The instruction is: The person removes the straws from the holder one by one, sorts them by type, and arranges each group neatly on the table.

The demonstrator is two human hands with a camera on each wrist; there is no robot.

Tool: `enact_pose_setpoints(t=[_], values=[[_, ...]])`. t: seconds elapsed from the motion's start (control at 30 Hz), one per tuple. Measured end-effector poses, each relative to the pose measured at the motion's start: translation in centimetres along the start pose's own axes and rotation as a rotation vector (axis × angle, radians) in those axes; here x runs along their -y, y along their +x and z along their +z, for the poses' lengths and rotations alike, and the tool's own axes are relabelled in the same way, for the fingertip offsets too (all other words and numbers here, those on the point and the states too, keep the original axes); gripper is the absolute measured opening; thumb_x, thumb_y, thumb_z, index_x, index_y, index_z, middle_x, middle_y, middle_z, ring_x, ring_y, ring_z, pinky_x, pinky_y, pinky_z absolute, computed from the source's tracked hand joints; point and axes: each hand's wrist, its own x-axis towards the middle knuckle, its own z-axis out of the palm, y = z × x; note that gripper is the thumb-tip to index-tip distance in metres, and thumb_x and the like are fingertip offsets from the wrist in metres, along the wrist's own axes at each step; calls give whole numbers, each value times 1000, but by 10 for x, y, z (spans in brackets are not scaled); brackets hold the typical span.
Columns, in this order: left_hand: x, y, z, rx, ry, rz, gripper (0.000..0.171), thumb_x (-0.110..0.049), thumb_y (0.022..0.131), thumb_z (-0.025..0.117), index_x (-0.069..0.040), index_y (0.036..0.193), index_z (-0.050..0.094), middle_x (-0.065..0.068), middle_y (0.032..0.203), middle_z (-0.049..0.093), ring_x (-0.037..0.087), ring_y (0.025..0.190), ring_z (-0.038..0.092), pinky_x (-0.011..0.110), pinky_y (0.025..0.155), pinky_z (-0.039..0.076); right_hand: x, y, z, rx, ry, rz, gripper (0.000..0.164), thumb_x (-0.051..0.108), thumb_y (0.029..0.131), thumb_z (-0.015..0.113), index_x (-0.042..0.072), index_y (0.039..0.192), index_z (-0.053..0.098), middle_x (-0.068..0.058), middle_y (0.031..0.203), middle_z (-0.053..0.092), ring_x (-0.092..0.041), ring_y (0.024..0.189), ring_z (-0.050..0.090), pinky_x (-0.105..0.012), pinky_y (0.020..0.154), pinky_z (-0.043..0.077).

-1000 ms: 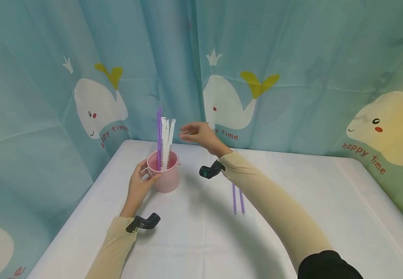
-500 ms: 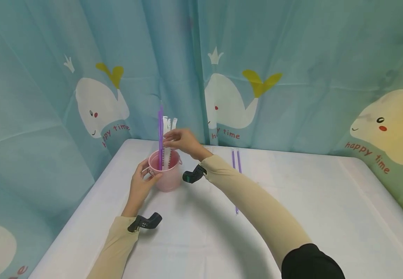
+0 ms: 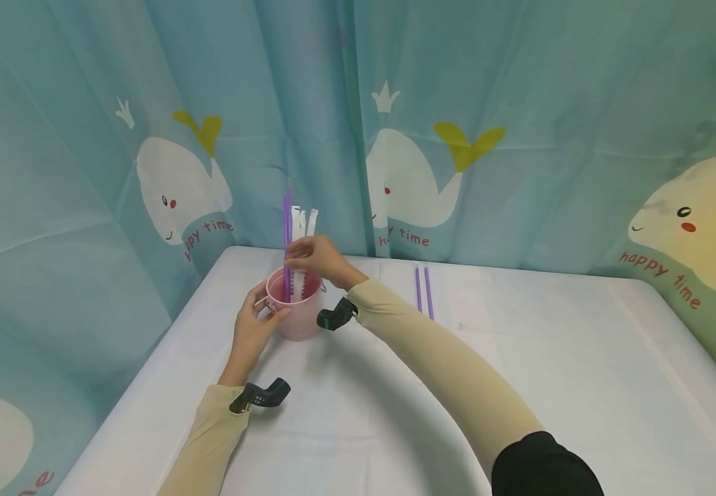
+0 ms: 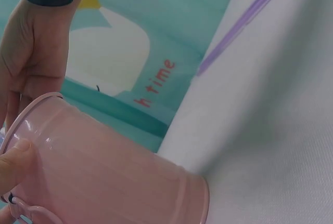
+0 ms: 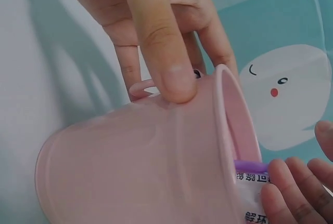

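Clamping bucket (image 3: 301, 325) in my left grip (image 3: 251, 334) near tabletop (image 3: 556, 344) far-left corner; right grip (image 3: 319, 260), closure unclear; wrapped straws (image 3: 295, 223) could spill if snagged.

Both arms (image 3: 441, 348) stretch forward, left grip (image 3: 256, 331) with thumb (image 5: 176, 78) opposite its fingers (image 5: 216, 44), right grip (image 3: 319, 257) farther out, pointing leftward.

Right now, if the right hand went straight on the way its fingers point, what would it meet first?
Probably the purple straws standing in the pink bucket. In the head view, the fingertips of the right hand look against or just beside them; depth leaves contact unclear.
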Motion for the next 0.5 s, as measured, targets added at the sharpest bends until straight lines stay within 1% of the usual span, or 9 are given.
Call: enact_pose_setpoints(t=[0.3, 0.5], values=[[0, 0, 0, 0, -8, 9, 70, -18, 85, 69, -7, 144, 31, 17, 147, 34, 35, 136, 35, 47, 111, 39, 0, 0, 6, -10, -7, 9, 33, 10, 87, 65, -1, 118, 60, -17, 115, 66, -27, 106, 64, -33, 89, 57], [1, -1, 0, -2, 8, 11, 71, -19, 85, 69, -6, 144, 30, 17, 148, 33, 36, 136, 35, 47, 111, 39, 1, 0, 10, 1, -6, 12, 35, 10, 87, 65, -2, 120, 59, -18, 115, 66, -27, 106, 64, -31, 87, 58]])
